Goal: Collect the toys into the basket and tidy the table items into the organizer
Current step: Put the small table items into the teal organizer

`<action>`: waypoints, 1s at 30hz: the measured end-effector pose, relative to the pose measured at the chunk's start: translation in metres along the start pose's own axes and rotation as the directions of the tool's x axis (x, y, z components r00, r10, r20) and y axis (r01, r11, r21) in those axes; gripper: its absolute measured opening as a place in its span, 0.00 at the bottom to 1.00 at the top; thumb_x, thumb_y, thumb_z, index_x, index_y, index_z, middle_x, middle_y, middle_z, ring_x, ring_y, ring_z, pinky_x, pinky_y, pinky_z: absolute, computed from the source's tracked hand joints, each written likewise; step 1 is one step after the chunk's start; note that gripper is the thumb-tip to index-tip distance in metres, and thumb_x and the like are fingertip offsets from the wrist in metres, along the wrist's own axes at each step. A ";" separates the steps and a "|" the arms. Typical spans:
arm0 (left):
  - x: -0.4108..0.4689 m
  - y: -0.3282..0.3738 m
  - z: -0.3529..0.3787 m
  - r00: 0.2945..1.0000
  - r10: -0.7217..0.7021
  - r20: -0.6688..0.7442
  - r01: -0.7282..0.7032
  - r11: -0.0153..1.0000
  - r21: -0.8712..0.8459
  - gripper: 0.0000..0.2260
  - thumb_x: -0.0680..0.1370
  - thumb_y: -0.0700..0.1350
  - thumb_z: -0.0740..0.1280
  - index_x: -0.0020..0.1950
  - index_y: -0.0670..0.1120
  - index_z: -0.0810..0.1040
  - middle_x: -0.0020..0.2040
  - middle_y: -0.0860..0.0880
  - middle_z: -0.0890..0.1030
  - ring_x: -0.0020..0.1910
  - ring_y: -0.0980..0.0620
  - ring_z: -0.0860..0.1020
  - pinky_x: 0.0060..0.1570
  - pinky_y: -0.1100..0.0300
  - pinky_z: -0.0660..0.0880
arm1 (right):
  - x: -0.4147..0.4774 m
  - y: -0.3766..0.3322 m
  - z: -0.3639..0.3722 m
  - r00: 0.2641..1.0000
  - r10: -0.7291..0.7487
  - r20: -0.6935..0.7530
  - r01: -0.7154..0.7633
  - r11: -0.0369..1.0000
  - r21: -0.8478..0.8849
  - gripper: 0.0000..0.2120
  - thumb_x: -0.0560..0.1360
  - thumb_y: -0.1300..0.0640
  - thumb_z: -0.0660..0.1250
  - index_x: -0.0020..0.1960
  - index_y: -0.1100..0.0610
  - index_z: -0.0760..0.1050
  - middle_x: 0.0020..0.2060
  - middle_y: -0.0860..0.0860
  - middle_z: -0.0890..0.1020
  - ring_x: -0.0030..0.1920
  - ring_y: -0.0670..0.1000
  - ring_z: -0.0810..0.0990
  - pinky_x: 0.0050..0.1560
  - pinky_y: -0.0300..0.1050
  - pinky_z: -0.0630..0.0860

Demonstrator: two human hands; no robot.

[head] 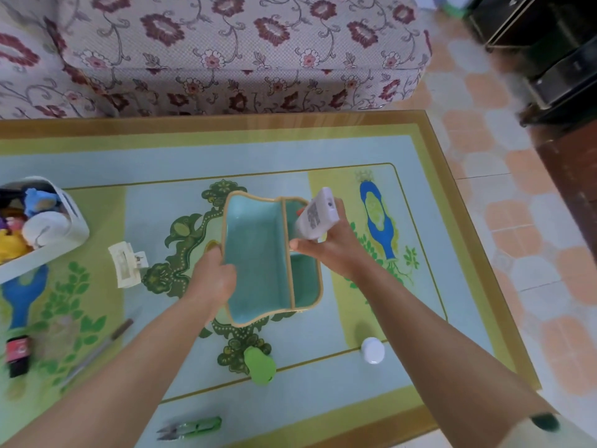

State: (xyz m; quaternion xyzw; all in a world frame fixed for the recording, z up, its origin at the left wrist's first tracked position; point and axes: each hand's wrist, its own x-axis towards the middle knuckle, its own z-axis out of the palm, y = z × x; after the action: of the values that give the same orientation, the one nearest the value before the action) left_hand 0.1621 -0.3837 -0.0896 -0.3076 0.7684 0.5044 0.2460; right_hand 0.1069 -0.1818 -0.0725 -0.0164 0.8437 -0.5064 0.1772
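From my remote seat I read this as the organizer step, with the organizer (pixel 258 257) as my landmark near the middle of the table (pixel 452 195). Nearest the camera of all lay small green snips (pixel 190 427), well short of the organizer; a green pear-shaped item (pixel 260 365) sat just on its near side, and a white round cap or jar (pixel 373 350) lay near-right of it. To its near-left I saw a slim pen (pixel 97 354) and a dark little bottle with a red label (pixel 17 354). My left hand (pixel 214 276) was closed around the organizer's left wall, thumb over the rim, steadying it; it looked tipped toward me, though I could not tell whether it was lifted off the table. My right hand (pixel 326 250) was wrapped around a white remote-like device (pixel 315 215) bearing a square code, held tilted over the narrow right compartment, its lower end at or just inside the rim. The organizer itself was glossy teal inside with a tan rim and one divider making a wide left bay, which looked empty, and a narrow right bay with something reddish in it. I judged the next move called for lowering the device endwise into that slot and letting go. A pale hair claw (pixel 127 265) lay left of the organizer; farther left stood the white basket (pixel 72 221), toys already inside
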 end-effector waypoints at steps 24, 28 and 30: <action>-0.015 -0.006 0.107 0.987 0.086 0.132 -0.089 0.996 0.016 0.17 0.75 0.31 0.58 0.52 0.48 0.80 0.46 0.53 0.82 0.47 0.49 0.80 0.37 0.59 0.73 | -0.168 0.172 -0.018 0.814 0.549 -0.192 -0.573 0.700 -0.427 0.31 0.66 0.43 0.73 0.65 0.48 0.66 0.60 0.51 0.69 0.59 0.54 0.72 0.47 0.47 0.72; -0.027 -0.013 0.118 0.974 0.134 0.182 -0.141 0.990 0.030 0.20 0.74 0.32 0.60 0.38 0.58 0.77 0.38 0.63 0.80 0.41 0.60 0.78 0.35 0.61 0.73 | -0.172 0.185 -0.001 0.818 0.529 -0.224 -0.564 0.666 -0.487 0.30 0.69 0.47 0.74 0.65 0.51 0.64 0.60 0.53 0.66 0.57 0.56 0.71 0.46 0.50 0.76; -0.032 -0.017 0.123 0.974 0.137 0.179 -0.148 0.988 0.047 0.18 0.74 0.32 0.60 0.38 0.57 0.76 0.39 0.62 0.79 0.41 0.61 0.77 0.33 0.62 0.71 | -0.170 0.188 0.004 0.828 0.505 -0.243 -0.553 0.665 -0.502 0.26 0.71 0.51 0.72 0.63 0.54 0.64 0.58 0.55 0.67 0.55 0.57 0.71 0.44 0.49 0.75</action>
State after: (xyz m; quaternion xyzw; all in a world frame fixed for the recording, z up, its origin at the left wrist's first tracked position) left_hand 0.2044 -0.2679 -0.1234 -0.1985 0.7786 0.5227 0.2849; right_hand 0.2961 -0.0585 -0.1881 0.1998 0.9273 -0.1672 0.2689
